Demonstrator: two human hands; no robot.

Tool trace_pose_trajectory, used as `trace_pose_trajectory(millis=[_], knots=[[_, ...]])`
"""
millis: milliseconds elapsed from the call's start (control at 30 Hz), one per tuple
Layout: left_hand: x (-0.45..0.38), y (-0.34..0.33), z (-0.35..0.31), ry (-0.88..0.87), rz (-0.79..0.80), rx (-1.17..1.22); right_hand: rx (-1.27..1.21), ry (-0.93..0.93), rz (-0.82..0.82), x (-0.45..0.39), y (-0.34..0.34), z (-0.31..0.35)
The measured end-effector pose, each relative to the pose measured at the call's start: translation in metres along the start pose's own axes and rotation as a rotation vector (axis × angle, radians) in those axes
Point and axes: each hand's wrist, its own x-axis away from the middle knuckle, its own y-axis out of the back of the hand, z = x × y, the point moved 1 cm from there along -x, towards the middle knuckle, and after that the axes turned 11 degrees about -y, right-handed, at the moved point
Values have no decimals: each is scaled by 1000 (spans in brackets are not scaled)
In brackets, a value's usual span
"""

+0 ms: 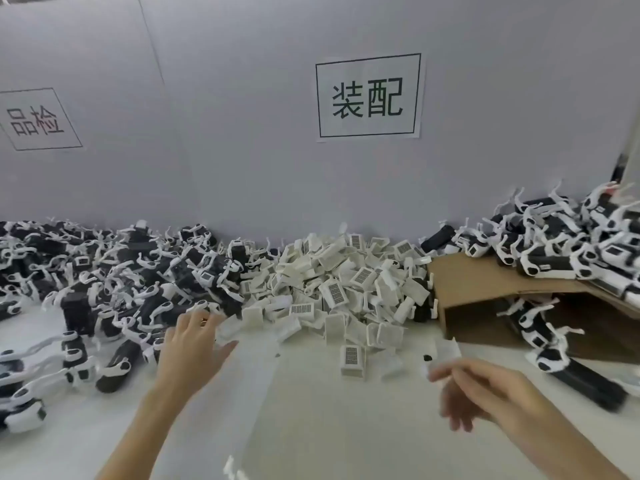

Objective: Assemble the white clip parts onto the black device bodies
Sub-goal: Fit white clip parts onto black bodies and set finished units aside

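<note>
Head view: reaching for parts between two assemblies.

The left hand (194,344) stretches forward with fingers spread and holding nothing, its tips at the near edge of the heap of black device bodies with white curved arms (114,271). The right hand (485,389) is blurred; it seems to pinch a small white rectangular plastic clip part (446,351), though the grip is unclear. The pile of loose white grilled clip parts (346,285) lies centre, beside the brown cardboard box (491,275). Likely the pick-up step; next, the left hand must close on one body and line it up with the clip.
</note>
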Motion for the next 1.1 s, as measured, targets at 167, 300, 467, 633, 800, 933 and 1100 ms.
trace_pose_trajectory(millis=[167, 300, 467, 633, 800, 933, 1100], knots=[[-14, -25, -5, 45, 154, -173, 65, -32, -141, -77, -17, -2], [-25, -41, -14, -39, 37, -121, 48, -49, -202, -108, -17, -29], [-41, -48, -50, -274, -121, 59, 18, -31, -204, -117, -16, -46], [-50, -35, -116, -462, -274, 278, -15, -1, -245, -111, -22, -57], [-61, -8, -192, -564, -400, 531, 139, 40, -160, -121, -32, -46], [-68, 8, -239, -564, -501, 755, 244, 63, -63, -137, -42, -31], [-66, 0, -248, -618, -371, 933, -168, 10, -93, -150, -39, -34]])
